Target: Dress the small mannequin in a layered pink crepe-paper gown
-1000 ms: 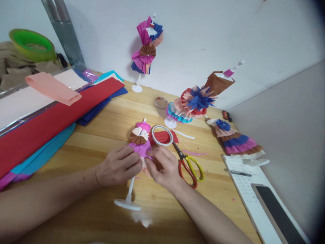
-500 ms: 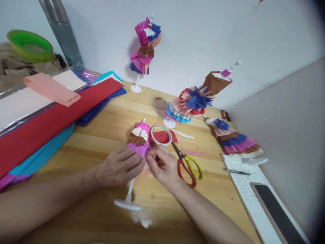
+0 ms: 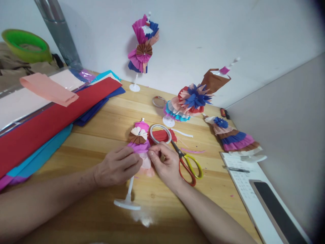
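Observation:
A small doll form in a purple paper dress lies on the wooden table, its white stand pointing toward me. A brown and cream paper rosette sits on its chest. My left hand is closed over the doll's waist and holds it down. Just to the right, my right hand pinches a pale pink paper frill at the skirt's lower edge. A roll of tape and red paper lie just beyond my right hand.
Red-and-yellow scissors lie right of my right hand. Three finished paper-dressed dolls stand or lie toward the wall. Crepe paper sheets are stacked at left. A notepad with pen and a phone lie at right.
My right hand has shifted slightly up toward the skirt, and the pale pink frill now shows between my hands. The left hand has stayed on the doll.

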`<state>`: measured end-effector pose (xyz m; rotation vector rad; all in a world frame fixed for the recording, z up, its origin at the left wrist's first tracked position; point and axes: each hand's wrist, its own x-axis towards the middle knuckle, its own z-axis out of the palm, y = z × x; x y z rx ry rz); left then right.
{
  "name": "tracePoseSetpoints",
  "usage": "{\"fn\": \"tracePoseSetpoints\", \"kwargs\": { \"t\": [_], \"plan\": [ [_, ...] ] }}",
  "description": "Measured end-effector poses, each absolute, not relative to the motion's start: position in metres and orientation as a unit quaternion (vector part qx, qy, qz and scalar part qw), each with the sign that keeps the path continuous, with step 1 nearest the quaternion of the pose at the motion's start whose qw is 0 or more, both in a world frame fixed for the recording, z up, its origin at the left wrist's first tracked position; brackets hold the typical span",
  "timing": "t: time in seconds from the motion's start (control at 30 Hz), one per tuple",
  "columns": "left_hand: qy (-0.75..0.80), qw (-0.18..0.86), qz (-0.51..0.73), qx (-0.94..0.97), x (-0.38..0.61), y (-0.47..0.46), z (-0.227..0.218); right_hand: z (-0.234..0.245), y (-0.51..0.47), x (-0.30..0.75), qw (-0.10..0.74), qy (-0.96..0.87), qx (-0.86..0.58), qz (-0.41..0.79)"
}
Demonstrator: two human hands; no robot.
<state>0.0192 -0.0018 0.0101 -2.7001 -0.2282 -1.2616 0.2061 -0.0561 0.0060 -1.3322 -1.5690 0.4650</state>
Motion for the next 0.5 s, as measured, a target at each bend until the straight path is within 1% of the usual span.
{"fn": "tracePoseSetpoints", "kwargs": {
  "t": [0.3, 0.5],
  "plan": [
    [-0.083, 0.078, -0.419, -0.901, 0.0182, -0.0016, 0.0092, 0.0051, -0.0544, 0.2116, 0.522, -0.618, -0.536, 0.239],
    [-0.079, 0.061, -0.424, -0.900, 0.0188, -0.0015, 0.0064, 0.0073, -0.0551, 0.2095, 0.456, -0.716, -0.503, 0.166]
  ]
}}
